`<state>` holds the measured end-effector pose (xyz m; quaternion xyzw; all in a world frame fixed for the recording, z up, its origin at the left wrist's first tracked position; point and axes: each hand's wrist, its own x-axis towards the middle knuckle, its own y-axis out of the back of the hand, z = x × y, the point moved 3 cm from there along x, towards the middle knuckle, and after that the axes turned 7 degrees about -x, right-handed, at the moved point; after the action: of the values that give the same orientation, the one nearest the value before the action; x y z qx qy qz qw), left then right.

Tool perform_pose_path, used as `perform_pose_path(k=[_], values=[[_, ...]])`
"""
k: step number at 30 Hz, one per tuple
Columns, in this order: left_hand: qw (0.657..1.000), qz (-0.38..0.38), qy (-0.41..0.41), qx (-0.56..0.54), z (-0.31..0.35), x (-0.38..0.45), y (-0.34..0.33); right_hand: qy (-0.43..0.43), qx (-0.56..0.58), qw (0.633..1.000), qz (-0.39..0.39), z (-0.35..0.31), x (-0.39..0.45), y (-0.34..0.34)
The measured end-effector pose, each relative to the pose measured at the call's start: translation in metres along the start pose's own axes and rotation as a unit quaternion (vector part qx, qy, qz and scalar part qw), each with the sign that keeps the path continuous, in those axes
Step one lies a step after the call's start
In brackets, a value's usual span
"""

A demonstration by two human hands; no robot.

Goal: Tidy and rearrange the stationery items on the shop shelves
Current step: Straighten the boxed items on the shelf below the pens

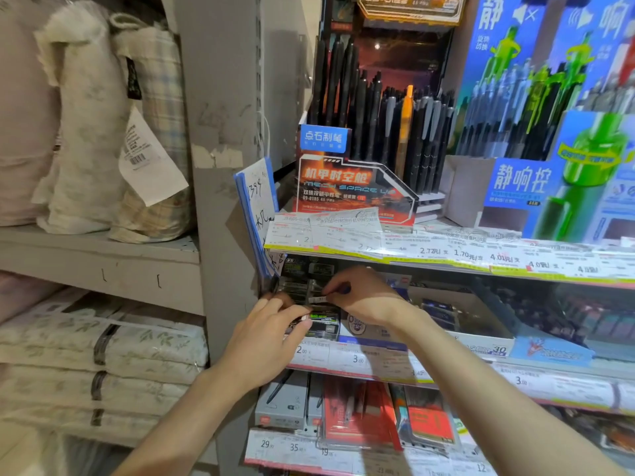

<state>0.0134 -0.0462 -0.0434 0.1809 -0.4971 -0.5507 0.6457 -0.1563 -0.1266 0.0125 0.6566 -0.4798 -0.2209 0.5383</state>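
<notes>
Fingers [330, 290] of the right hand [360, 297] pinch a small white-labelled pack [318, 299]. Left hand [271, 324] fingers curl on dark refill packs [323, 324] just below. Both packs lie lengthwise left-to-right on the middle shelf [378, 359].

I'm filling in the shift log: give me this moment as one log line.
stage: tidying middle shelf | left hand: holds packet | right hand: pinches packet tab | pens above: untouched

Single head-worn wide-angle view, no second camera to overlap. Looks forward and slightly down, close in on the middle shelf [446, 369] of a stationery rack. Both forearms enter from the bottom edge. Pen display box [357, 187] sits above centre; bedding shelves [99, 249] fill the left. Edges bow from lens distortion.
</notes>
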Motion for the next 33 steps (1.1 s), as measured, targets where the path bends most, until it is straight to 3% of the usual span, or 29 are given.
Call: perform_pose_path(k=[14, 18, 20, 27, 33], values=[[1.000, 0.017, 0.020, 0.000, 0.002, 0.002, -0.003, 0.001, 0.048, 0.997, -0.059, 0.007, -0.010, -0.003], [1.000, 0.018, 0.024, 0.004, 0.001, 0.003, -0.003, -0.012, 0.087, 0.996, 0.012, 0.019, -0.015, 0.014], [1.000, 0.018, 0.022, 0.009, 0.001, 0.002, -0.003, -0.035, 0.063, 0.996, 0.042, 0.034, -0.020, 0.026], [0.999, 0.027, 0.018, 0.003, 0.001, 0.002, -0.004, -0.069, -0.128, 0.989, 0.017, 0.077, -0.048, 0.034], [0.999, 0.033, 0.015, 0.000, -0.001, 0.003, -0.006, -0.053, -0.134, 0.989, 0.027, 0.079, -0.050, 0.026]])
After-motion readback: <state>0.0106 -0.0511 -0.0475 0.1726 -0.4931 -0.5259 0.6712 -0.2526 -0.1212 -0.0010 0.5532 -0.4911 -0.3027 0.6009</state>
